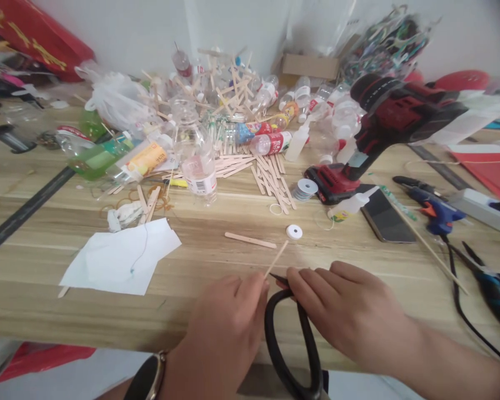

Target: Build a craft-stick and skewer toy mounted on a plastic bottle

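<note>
My left hand (235, 316), with a watch on its wrist, is closed on a thin wooden stick (278, 258) that points up and away. My right hand (337, 308) is wrapped round a pair of black-handled scissors (271, 344). The scissors' dark tip points at the stick close to my left fingers; whether they touch I cannot tell. One black handle loop hangs down between my hands. Just beyond them a flat popsicle stick (250, 240) and a white disc (294, 231) with a dark centre lie on the wooden table (208, 258).
White paper (120, 255) lies at left. A clear bottle (198, 161) stands upright before a heap of bottles and popsicle sticks. To the right are a red-black cordless drill (383, 128), a glue bottle (350, 206), a phone (387, 216), a glue gun (433, 205) and pliers (494, 289).
</note>
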